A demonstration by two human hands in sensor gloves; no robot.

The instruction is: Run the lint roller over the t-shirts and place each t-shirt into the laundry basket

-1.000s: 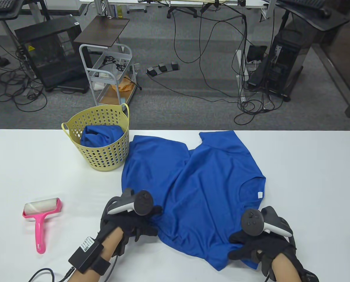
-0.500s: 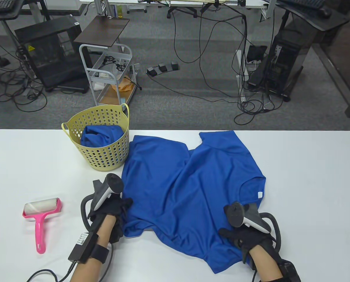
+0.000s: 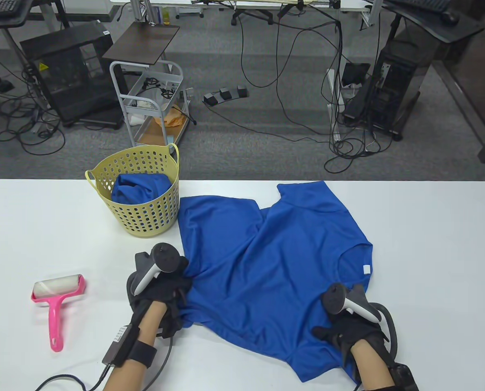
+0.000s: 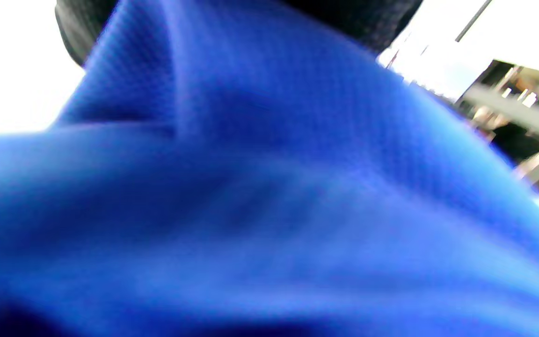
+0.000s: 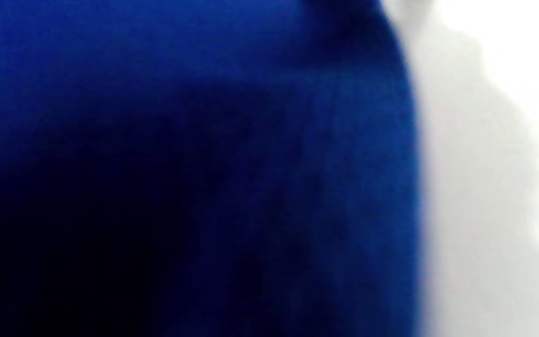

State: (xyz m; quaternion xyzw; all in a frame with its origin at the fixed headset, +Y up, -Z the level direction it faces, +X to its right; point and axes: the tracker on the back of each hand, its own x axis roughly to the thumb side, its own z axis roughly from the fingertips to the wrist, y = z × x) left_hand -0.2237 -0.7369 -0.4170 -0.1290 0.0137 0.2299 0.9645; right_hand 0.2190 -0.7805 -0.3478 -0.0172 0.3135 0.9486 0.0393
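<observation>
A blue t-shirt (image 3: 267, 260) lies spread across the middle of the white table (image 3: 429, 244). My left hand (image 3: 177, 291) grips its near left edge, where the cloth bunches towards the glove. At the near right corner my right hand (image 3: 334, 332) holds the hem. The left wrist view is filled with gathered blue t-shirt (image 4: 269, 187) under a black glove (image 4: 353, 14). Blurred blue t-shirt (image 5: 157, 140) beside the bare table (image 5: 484, 164) is all the right wrist view shows. A pink lint roller (image 3: 57, 301) lies flat left of my left hand, untouched.
A yellow perforated laundry basket (image 3: 145, 222) stands at the back left of the table, touching the shirt's left sleeve, with another blue t-shirt (image 3: 140, 188) crumpled inside. Beyond the far table edge are a metal cart (image 3: 153, 106), cables and computer towers on the floor.
My left hand went left to the shirt's edge and took hold of it; the right hand shifted up the hem. The shirt slid slightly right and its left side is stretched flatter.
</observation>
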